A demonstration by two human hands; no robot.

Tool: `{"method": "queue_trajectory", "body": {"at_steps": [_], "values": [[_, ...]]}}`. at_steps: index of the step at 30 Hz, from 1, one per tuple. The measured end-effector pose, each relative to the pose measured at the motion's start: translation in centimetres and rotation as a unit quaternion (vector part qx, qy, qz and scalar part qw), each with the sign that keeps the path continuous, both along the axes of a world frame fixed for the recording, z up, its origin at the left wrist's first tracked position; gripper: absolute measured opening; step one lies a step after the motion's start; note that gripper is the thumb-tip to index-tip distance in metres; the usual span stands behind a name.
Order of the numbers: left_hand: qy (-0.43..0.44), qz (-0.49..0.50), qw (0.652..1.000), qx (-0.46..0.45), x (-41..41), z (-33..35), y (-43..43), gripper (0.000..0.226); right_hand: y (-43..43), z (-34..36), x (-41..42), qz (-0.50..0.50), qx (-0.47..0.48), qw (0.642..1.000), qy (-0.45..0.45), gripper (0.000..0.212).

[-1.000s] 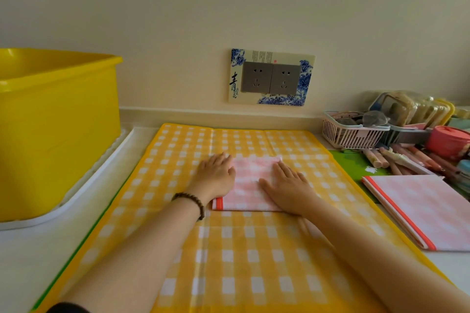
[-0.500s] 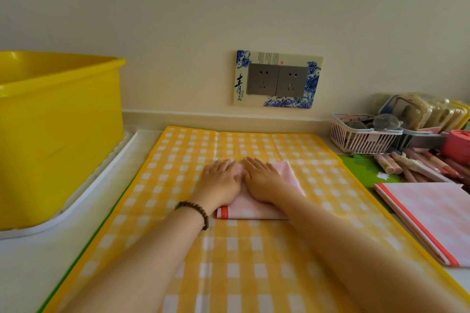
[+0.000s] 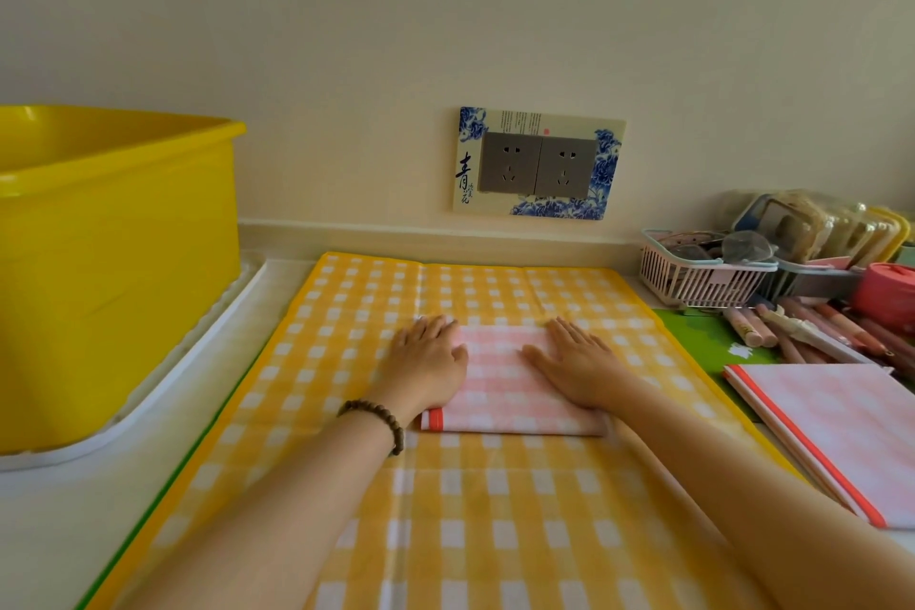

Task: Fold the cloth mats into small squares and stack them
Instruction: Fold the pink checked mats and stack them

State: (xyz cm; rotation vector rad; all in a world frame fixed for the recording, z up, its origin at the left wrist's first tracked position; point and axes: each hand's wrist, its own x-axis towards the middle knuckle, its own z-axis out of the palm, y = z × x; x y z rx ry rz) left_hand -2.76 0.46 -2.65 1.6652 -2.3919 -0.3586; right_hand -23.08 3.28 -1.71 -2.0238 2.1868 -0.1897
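The person stands at the surface [image 3: 54, 540] with both arms stretched forward. A small pink checked mat [image 3: 510, 391], folded to a compact rectangle with an orange-red stripe at its near left corner, lies on top of a large yellow checked mat [image 3: 445, 520] which is spread flat and reaches to the wall. The left hand [image 3: 428, 362] lies flat on the left edge of the pink mat, and the right hand [image 3: 577, 367] lies flat on its right part. The grip of each hand is not closed: the fingers are straight and together, they press down on the cloth and curl around nothing. A bracelet [image 3: 377, 417] of dark beads is on the left wrist.

To the right, apart from the hands, a bigger pink mat [image 3: 837, 436] with an orange-red border lies flat, with several layers showing at its edge. Behind it a green sheet [image 3: 703, 337] shows under the yellow mat's right edge, and a heap of pinkish sticks [image 3: 802, 327] lies near a white basket [image 3: 693, 285]. At the far left a yellow tub [image 3: 114, 263] stands in a white tray [image 3: 193, 376]. On the wall a double socket [image 3: 537, 164] has a blue flower frame.
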Motion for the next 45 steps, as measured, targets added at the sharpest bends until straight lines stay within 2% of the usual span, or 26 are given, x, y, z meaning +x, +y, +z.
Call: {"method": "queue_trajectory", "body": {"at_steps": [2,4,7,9,13,15,17,20,23,26,30,34,38,43,45], "values": [[0.004,-0.005,1.0,0.018,0.1,0.3,-0.2,0.053,0.1,0.4,0.2,-0.001,-0.005,1.0,-0.019,0.075],[0.034,-0.008,0.998,0.05,0.2,1.0,-0.5,0.055,0.3,1.0,0.0,-0.009,-0.011,0.996,-0.083,0.071],[0.194,0.014,0.974,0.112,0.9,2.6,-0.6,0.061,0.8,1.9,-1.1,-0.035,-0.036,0.968,-0.244,0.07],[0.254,0.027,0.957,0.135,2.0,3.9,0.0,0.069,1.3,2.8,-2.0,-0.054,-0.055,0.95,-0.301,0.067],[0.223,0.006,0.96,0.167,3.8,5.4,2.2,0.076,2.5,4.5,-3.1,-0.099,-0.012,0.924,-0.369,0.06],[0.209,-0.006,0.959,0.19,3.8,5.4,3.4,0.066,3.1,4.9,-2.9,-0.115,0.04,0.913,-0.39,0.049],[0.23,-0.018,0.951,0.204,3.6,4.8,4.3,0.055,3.6,5.0,-2.5,-0.132,0.078,0.91,-0.384,0.041],[0.27,-0.007,0.942,0.2,3.3,4.0,5.1,0.057,3.7,5.0,-1.8,-0.158,0.091,0.919,-0.35,0.034],[0.312,0.02,0.931,0.19,3.1,3.3,4.9,0.059,3.8,5.2,-1.1,-0.188,0.097,0.911,-0.355,0.026],[0.346,0.039,0.918,0.189,2.8,3.2,4.9,0.059,4.2,5.2,-0.6,-0.192,0.078,0.869,-0.449,0.024],[0.361,0.047,0.913,0.183,1.5,3.9,5.9,0.053,5.3,5.5,-1.3,-0.117,0.088,0.817,-0.557,0.031],[0.37,0.047,0.914,0.162,-0.4,4.4,6.5,0.059,7.0,6.7,-2.8,-0.085,0.067,0.797,-0.594,0.029],[0.458,0.05,0.867,0.189,-3.7,5.1,7.2,0.059,9.3,9.4,-6.0,-0.075,0.021,0.803,-0.59,0.027],[0.547,0.017,0.787,0.283,-9.0,6.9,9.0,0.03,12.7,12.3,-12.0,-0.103,-0.018,0.819,-0.564,0.019],[0.565,-0.001,0.767,0.304,-11.2,7.3,9.3,0.025,13.8,12.8,-14.8,-0.129,-0.025,0.818,-0.56,0.016]]}}
